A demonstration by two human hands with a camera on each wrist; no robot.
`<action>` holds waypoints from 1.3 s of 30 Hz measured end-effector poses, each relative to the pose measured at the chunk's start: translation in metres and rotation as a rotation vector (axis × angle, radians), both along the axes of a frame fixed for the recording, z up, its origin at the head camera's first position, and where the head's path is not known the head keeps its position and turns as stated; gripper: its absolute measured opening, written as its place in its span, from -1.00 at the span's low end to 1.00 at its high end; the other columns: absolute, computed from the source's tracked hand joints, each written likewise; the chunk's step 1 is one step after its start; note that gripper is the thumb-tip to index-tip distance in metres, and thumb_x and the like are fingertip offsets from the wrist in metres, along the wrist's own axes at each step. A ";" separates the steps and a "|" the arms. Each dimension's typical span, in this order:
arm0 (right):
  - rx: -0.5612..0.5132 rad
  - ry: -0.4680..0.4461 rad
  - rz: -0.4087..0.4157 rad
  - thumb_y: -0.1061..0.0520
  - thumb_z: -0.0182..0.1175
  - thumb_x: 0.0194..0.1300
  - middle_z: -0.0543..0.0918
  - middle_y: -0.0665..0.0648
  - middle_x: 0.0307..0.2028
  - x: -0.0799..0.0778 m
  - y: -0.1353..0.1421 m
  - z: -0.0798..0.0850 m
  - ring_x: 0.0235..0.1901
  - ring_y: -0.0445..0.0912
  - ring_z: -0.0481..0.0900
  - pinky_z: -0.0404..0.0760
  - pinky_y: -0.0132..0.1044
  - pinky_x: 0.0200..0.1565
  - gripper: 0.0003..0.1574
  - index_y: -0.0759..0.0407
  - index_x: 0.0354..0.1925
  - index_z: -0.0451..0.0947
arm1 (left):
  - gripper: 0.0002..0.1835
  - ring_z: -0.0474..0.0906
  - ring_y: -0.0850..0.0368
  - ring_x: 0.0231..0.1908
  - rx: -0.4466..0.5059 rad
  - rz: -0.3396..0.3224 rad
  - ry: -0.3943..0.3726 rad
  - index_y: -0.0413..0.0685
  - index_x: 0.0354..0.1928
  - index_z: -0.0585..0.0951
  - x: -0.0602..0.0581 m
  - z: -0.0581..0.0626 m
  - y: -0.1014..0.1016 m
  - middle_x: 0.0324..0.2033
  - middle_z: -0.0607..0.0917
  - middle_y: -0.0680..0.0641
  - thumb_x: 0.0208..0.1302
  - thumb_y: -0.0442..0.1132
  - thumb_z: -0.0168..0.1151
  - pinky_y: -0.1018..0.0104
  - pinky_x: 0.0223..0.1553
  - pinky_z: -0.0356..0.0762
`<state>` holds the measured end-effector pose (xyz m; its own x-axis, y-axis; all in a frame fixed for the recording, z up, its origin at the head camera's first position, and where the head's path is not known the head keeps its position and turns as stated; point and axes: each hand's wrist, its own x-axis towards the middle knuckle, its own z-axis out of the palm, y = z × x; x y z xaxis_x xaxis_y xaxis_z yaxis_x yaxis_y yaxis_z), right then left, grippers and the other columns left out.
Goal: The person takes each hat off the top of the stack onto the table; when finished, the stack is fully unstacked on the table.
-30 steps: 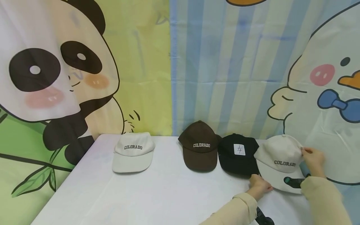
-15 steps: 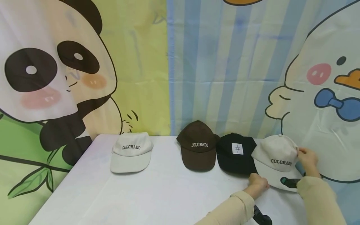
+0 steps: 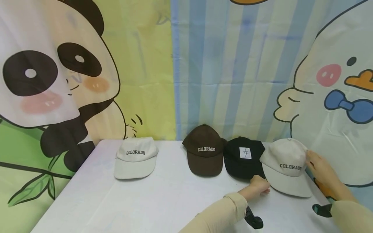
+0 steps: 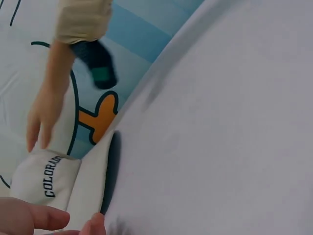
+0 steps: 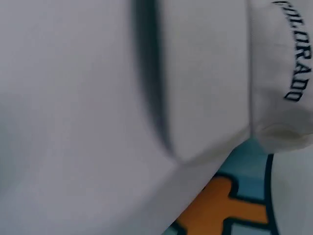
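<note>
A cream baseball cap (image 3: pixel 288 153) lettered COLORADO sits at the table's right end, brim forward. My right hand (image 3: pixel 322 168) is at the cap's right side, its fingers extended against or beside the crown. Just off the brim's front left is my left hand (image 3: pixel 257 186), with thumb and fingers apart in the left wrist view and nothing between them. That same view has the cap's brim (image 4: pixel 88 181) right beyond the fingertips. A black cap (image 3: pixel 243 161) with a white label stands left of the cream one, their edges meeting. In the right wrist view the brim (image 5: pixel 208 78) fills the middle.
A brown COLORADO cap (image 3: pixel 205 153) stands close left of the black cap. Farther left is another cream cap (image 3: pixel 136 158). All rest on a white table (image 3: pixel 131 207), with a cartoon-printed curtain (image 3: pixel 215 64) behind it.
My left hand has let go of the cream cap's brim and drawn back to the left. My right hand's fingers have loosened and straightened, its forearm swinging right. The caps stay put.
</note>
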<state>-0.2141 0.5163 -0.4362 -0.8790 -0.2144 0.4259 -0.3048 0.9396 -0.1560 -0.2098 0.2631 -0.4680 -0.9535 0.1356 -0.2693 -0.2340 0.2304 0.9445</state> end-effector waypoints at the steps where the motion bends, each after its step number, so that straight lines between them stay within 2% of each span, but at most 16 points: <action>1: 0.094 0.085 0.069 0.03 -0.29 0.42 0.21 0.56 0.08 0.002 0.001 -0.003 0.13 0.36 0.06 -0.04 0.15 0.17 -0.39 0.54 0.17 0.10 | -0.89 0.55 0.06 -0.68 0.009 -0.024 0.002 -0.28 -0.63 0.48 -0.002 0.002 -0.007 -0.80 0.53 -0.09 -0.11 -0.55 0.18 0.33 -0.61 0.57; 3: 0.295 0.240 0.168 -0.06 -0.39 0.42 0.26 0.45 0.11 0.006 0.002 -0.009 0.16 0.27 0.11 0.00 0.08 0.20 -0.36 0.40 0.19 0.17 | -0.94 0.55 0.09 -0.66 0.038 -0.074 0.002 -0.31 -0.58 0.53 -0.007 0.007 -0.023 -0.75 0.57 -0.12 -0.07 -0.54 0.17 0.34 -0.58 0.58; 5: 0.477 0.336 0.250 0.01 -0.62 0.43 0.26 0.34 0.16 0.007 0.002 -0.014 0.17 0.19 0.15 0.09 0.07 0.17 -0.36 0.27 0.22 0.16 | -0.95 0.56 0.10 -0.64 0.065 -0.123 0.004 -0.34 -0.54 0.57 -0.013 0.010 -0.042 -0.70 0.60 -0.13 -0.01 -0.52 0.15 0.36 -0.57 0.58; 6: 0.548 0.360 0.280 0.04 -0.69 0.42 0.26 0.29 0.18 0.008 0.002 -0.016 0.17 0.16 0.17 0.14 0.08 0.15 -0.36 0.21 0.24 0.13 | -0.95 0.56 0.11 -0.63 0.073 -0.145 0.002 -0.35 -0.51 0.58 -0.016 0.011 -0.052 -0.67 0.61 -0.13 0.02 -0.51 0.15 0.37 -0.56 0.58; 9: 0.723 0.375 0.311 0.35 -0.77 0.35 0.22 0.19 0.21 0.008 -0.003 -0.020 0.18 0.08 0.17 0.21 0.08 0.11 -0.32 0.04 0.29 0.02 | -0.89 0.59 0.09 -0.57 0.085 -0.210 0.005 -0.36 -0.39 0.61 -0.025 0.014 -0.085 -0.59 0.64 -0.12 0.10 -0.47 0.10 0.37 -0.53 0.58; 13: 0.865 0.416 0.300 0.61 -0.66 0.22 0.22 0.11 0.21 0.004 -0.011 -0.022 0.18 0.02 0.19 0.26 0.03 0.11 -0.13 -0.07 0.30 -0.05 | -0.83 0.60 0.10 -0.51 0.085 -0.263 0.040 -0.36 -0.25 0.59 -0.041 0.017 -0.135 -0.48 0.65 -0.12 0.15 -0.43 0.07 0.37 -0.49 0.58; 15: 0.895 0.419 0.300 0.63 -0.65 0.21 0.22 0.11 0.21 0.002 -0.013 -0.023 0.18 0.01 0.19 0.25 0.02 0.12 -0.12 -0.08 0.30 -0.07 | -0.81 0.59 0.14 -0.51 0.094 -0.265 0.065 -0.35 -0.21 0.58 -0.049 0.018 -0.163 -0.43 0.66 -0.14 0.17 -0.40 0.08 0.38 -0.48 0.58; 17: 0.898 0.410 0.304 0.62 -0.69 0.21 0.22 0.12 0.21 -0.001 -0.013 -0.026 0.19 0.03 0.17 0.24 0.02 0.12 -0.13 -0.05 0.30 -0.08 | -0.79 0.58 0.17 -0.53 0.113 -0.238 0.079 -0.35 -0.18 0.57 -0.056 0.018 -0.191 -0.39 0.66 -0.15 0.17 -0.39 0.09 0.38 -0.48 0.58; 22: 0.854 0.385 0.313 0.60 -0.71 0.22 0.23 0.17 0.20 -0.007 -0.010 -0.032 0.19 0.06 0.17 0.20 0.05 0.14 -0.17 0.03 0.29 -0.03 | -0.76 0.56 0.18 -0.52 0.148 -0.107 0.101 -0.40 -0.13 0.53 -0.069 0.013 -0.265 -0.31 0.63 -0.23 0.20 -0.43 0.00 0.40 -0.48 0.56; 27: 0.837 0.366 0.334 0.59 -0.72 0.22 0.24 0.21 0.19 -0.009 -0.012 -0.031 0.18 0.09 0.17 0.19 0.06 0.14 -0.19 0.08 0.28 -0.01 | -0.73 0.57 0.14 -0.45 0.167 0.024 0.092 -0.41 -0.08 0.50 -0.069 0.013 -0.328 -0.22 0.59 -0.27 0.22 -0.39 0.00 0.39 -0.41 0.56; 28: 0.816 0.366 0.350 0.52 -0.77 0.26 0.24 0.22 0.19 -0.009 -0.013 -0.030 0.18 0.10 0.17 0.19 0.07 0.14 -0.24 0.11 0.28 0.01 | -0.73 0.57 0.15 -0.45 0.164 0.043 0.090 -0.40 -0.08 0.50 -0.068 0.014 -0.337 -0.21 0.59 -0.26 0.22 -0.38 0.01 0.38 -0.39 0.56; 30: 0.708 0.396 0.388 0.40 -0.76 0.31 0.27 0.25 0.17 -0.010 -0.016 -0.024 0.16 0.11 0.20 0.16 0.02 0.16 -0.31 0.19 0.25 0.09 | -0.72 0.57 0.14 -0.43 0.164 0.061 0.086 -0.41 -0.06 0.49 -0.064 0.017 -0.355 -0.20 0.58 -0.27 0.23 -0.37 0.01 0.36 -0.35 0.56; 32: 0.551 0.438 0.437 0.24 -0.66 0.40 0.33 0.24 0.14 -0.013 -0.024 -0.009 0.19 0.03 0.17 0.12 -0.13 0.21 -0.39 0.29 0.17 0.24 | -0.71 0.57 0.12 -0.40 0.159 0.073 0.088 -0.41 -0.05 0.48 -0.061 0.021 -0.370 -0.19 0.57 -0.28 0.24 -0.36 0.00 0.33 -0.31 0.56; 34: 0.381 0.387 0.398 0.19 -0.32 0.40 0.47 0.27 0.00 -0.016 -0.040 0.016 0.04 0.03 0.38 0.36 -0.23 0.07 -0.57 0.35 0.02 0.39 | -0.71 0.57 0.08 -0.37 0.152 0.088 0.096 -0.41 -0.05 0.48 -0.060 0.025 -0.384 -0.20 0.57 -0.27 0.24 -0.37 0.00 0.30 -0.27 0.55; 36: 0.198 0.265 0.335 0.18 -0.04 0.31 0.55 0.28 -0.13 -0.021 -0.061 0.047 -0.14 -0.01 0.52 0.52 -0.25 -0.13 -0.70 0.36 -0.11 0.49 | -0.72 0.57 0.08 -0.36 0.144 0.099 0.109 -0.41 -0.06 0.49 -0.061 0.031 -0.399 -0.22 0.58 -0.26 0.24 -0.37 0.01 0.30 -0.27 0.55; 39: -0.027 -0.046 0.196 0.19 0.15 0.16 0.60 0.29 -0.25 -0.035 -0.098 0.089 -0.37 -0.16 0.57 0.57 -0.14 -0.41 -0.69 0.31 -0.12 0.52 | -0.71 0.57 0.12 -0.35 0.133 0.109 0.120 -0.44 -0.06 0.48 -0.062 0.038 -0.427 -0.27 0.60 -0.22 0.24 -0.35 0.02 0.33 -0.26 0.55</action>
<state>-0.2486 0.4185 -0.3469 -0.8402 -0.3726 0.3939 -0.4736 0.8580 -0.1987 -0.2715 -0.1642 -0.4295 -0.9886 0.0569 -0.1395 -0.1346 0.0815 0.9875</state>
